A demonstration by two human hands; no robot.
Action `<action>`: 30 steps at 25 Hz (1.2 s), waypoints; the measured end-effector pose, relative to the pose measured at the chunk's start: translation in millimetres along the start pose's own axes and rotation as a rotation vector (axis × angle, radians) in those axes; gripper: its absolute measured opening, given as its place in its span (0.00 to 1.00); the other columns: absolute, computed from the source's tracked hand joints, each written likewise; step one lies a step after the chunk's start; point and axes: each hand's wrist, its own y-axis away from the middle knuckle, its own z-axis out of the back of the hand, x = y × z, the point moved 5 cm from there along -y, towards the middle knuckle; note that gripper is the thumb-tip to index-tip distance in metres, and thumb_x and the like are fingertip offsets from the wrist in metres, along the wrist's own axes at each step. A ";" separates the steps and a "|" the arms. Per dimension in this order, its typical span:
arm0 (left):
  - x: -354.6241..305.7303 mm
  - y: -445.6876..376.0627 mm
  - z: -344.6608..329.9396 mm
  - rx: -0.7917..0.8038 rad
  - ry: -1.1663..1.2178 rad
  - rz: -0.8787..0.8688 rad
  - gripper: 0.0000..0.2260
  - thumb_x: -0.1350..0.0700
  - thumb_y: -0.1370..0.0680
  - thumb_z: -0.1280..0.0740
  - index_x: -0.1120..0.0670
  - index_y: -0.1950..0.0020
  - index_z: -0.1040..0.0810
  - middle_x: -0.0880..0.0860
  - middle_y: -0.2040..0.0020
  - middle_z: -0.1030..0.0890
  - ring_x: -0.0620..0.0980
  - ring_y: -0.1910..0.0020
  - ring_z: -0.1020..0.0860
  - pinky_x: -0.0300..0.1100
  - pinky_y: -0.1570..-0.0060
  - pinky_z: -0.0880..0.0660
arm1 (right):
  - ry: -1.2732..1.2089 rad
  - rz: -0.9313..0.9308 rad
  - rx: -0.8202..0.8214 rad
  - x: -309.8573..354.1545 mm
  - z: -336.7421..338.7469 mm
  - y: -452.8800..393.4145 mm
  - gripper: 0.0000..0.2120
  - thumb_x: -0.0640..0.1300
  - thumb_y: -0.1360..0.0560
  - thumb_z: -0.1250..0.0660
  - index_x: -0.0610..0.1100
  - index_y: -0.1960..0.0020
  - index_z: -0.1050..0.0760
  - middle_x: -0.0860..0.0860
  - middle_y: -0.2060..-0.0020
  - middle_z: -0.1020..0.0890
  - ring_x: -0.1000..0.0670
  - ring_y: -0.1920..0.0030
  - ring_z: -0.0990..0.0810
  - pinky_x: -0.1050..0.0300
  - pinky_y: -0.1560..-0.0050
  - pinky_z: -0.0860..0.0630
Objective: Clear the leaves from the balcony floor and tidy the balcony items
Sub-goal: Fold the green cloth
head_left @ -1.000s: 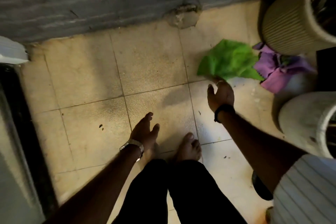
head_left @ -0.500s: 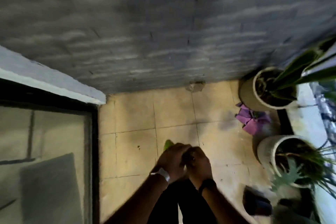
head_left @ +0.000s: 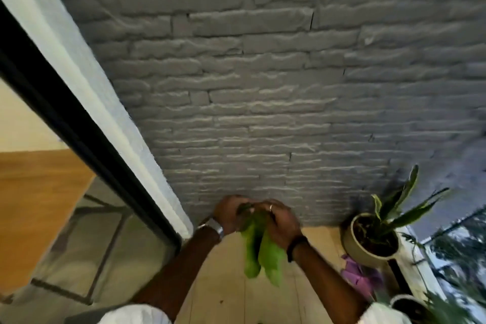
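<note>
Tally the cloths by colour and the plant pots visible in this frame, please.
Green cloth, held in both hands: 1
Purple cloth, on the floor: 1
Plant pots: 2, one by the wall and one at the bottom edge
Total: 4

We see two hands close together in front of a grey brick wall (head_left: pixel 263 73). The left hand (head_left: pixel 231 212) and the right hand (head_left: pixel 282 223) both grip the top of a soft bright green cloth (head_left: pixel 263 252). The cloth hangs down from the fingers in two long folds. Under it we see the pale tiled floor (head_left: pixel 223 284). On the right stands a round cream plant pot (head_left: pixel 368 247) with long striped leaves, and a crumpled purple cloth (head_left: pixel 360 275) lies just beside it. On the left runs a black-framed glass door (head_left: pixel 79 139).
</note>
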 end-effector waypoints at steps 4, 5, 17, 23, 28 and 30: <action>-87.3 -49.7 123.1 -0.147 -0.082 -0.198 0.12 0.49 0.24 0.29 0.55 0.47 0.14 0.53 0.50 0.14 0.47 0.50 0.18 0.29 0.54 0.29 | 0.113 0.183 -0.152 107.2 89.8 -64.9 0.20 0.37 0.34 0.37 0.51 0.47 0.17 0.53 0.51 0.16 0.56 0.51 0.22 0.65 0.43 0.28; -112.3 -59.3 153.0 -0.192 -0.103 -0.252 0.09 0.52 0.23 0.28 0.55 0.47 0.14 0.52 0.50 0.14 0.46 0.50 0.18 0.26 0.55 0.31 | 0.127 0.195 -0.197 132.3 111.3 -76.5 0.17 0.36 0.34 0.35 0.52 0.50 0.18 0.54 0.54 0.17 0.57 0.54 0.21 0.61 0.46 0.25; -294.8 -84.0 404.2 -0.589 -0.174 -0.521 0.07 0.55 0.23 0.28 0.57 0.51 0.14 0.54 0.54 0.14 0.50 0.55 0.18 0.44 0.54 0.23 | -0.013 0.411 -0.410 280.1 348.5 -113.4 0.11 0.30 0.28 0.27 0.45 0.54 0.15 0.57 0.60 0.14 0.63 0.59 0.18 0.65 0.52 0.24; -280.5 -80.7 420.9 -0.595 -0.024 -0.462 0.06 0.53 0.24 0.27 0.56 0.54 0.14 0.51 0.62 0.15 0.46 0.64 0.18 0.41 0.66 0.21 | -0.456 0.402 -0.481 285.1 413.3 -116.4 0.08 0.30 0.27 0.28 0.39 0.50 0.17 0.53 0.60 0.14 0.55 0.58 0.16 0.60 0.52 0.19; -262.2 -94.9 408.9 -0.556 0.180 -0.462 0.04 0.61 0.23 0.28 0.60 0.51 0.15 0.58 0.56 0.14 0.51 0.58 0.17 0.42 0.60 0.19 | -0.511 0.388 -0.526 278.8 412.2 -133.8 0.11 0.28 0.24 0.33 0.33 0.42 0.20 0.43 0.51 0.16 0.59 0.60 0.16 0.65 0.55 0.19; -257.1 -105.7 407.1 -0.497 0.201 -0.459 0.04 0.64 0.23 0.30 0.59 0.51 0.16 0.60 0.54 0.15 0.51 0.57 0.17 0.45 0.56 0.18 | -0.519 0.385 -0.558 278.3 415.4 -140.7 0.12 0.28 0.24 0.34 0.31 0.42 0.21 0.44 0.52 0.16 0.61 0.62 0.17 0.66 0.57 0.20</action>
